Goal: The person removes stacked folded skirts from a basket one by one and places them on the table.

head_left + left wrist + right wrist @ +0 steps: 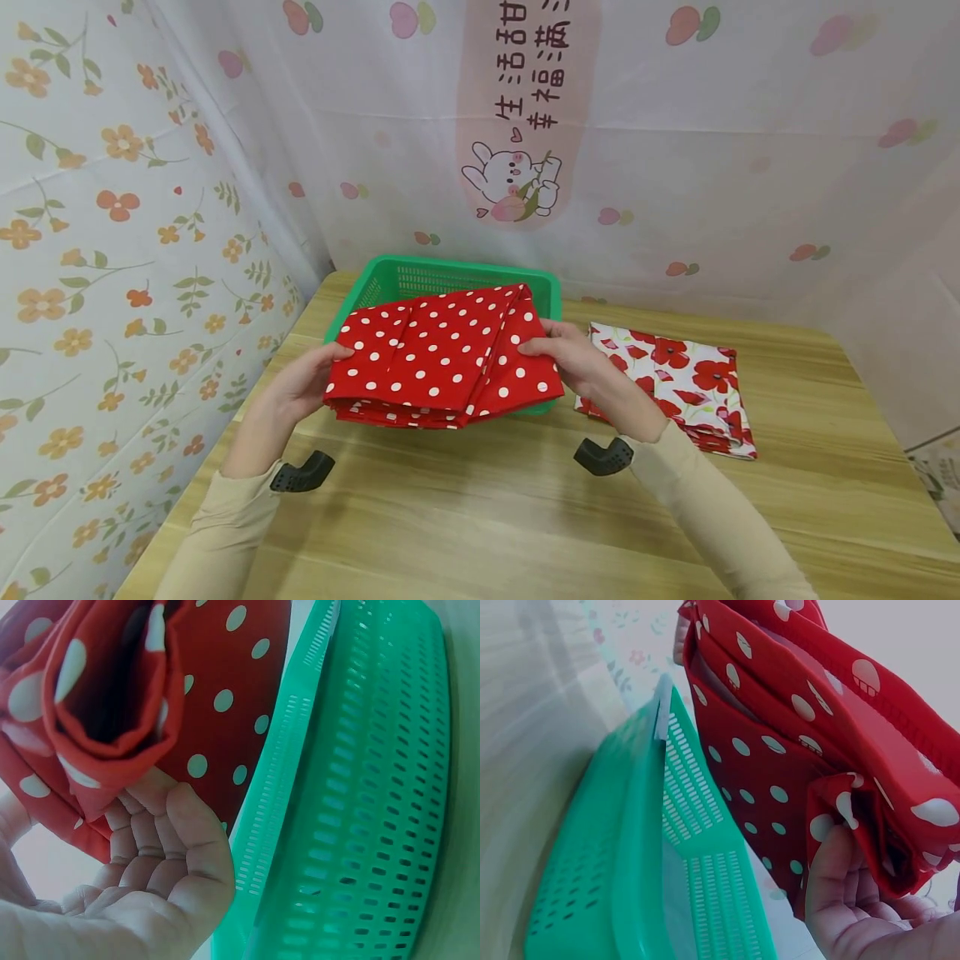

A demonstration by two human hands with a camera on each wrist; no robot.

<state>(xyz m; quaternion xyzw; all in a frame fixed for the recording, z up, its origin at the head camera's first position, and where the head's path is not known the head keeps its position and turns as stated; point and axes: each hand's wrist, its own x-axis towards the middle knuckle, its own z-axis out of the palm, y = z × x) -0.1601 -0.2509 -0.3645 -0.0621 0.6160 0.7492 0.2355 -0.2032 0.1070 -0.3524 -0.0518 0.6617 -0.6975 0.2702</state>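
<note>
Both hands hold a folded red cloth with white polka dots (435, 354) up in front of and partly over a green plastic basket (465, 268). My left hand (303, 379) grips its left end, thumb on top. On the other end, my right hand (573, 354) pinches the cloth with the thumb on the near face. From the left wrist view, the fingers (154, 832) curl under the rolled folds. In the right wrist view the fingers (836, 877) sit beneath the layered edge. The cloth hides most of the basket's inside.
To the right on the wooden table (480, 517) lies a folded white cloth with red flowers (675, 375), partly behind the right forearm. A printed curtain (375, 150) hangs at the back, and a flowered one (97, 250) along the left side.
</note>
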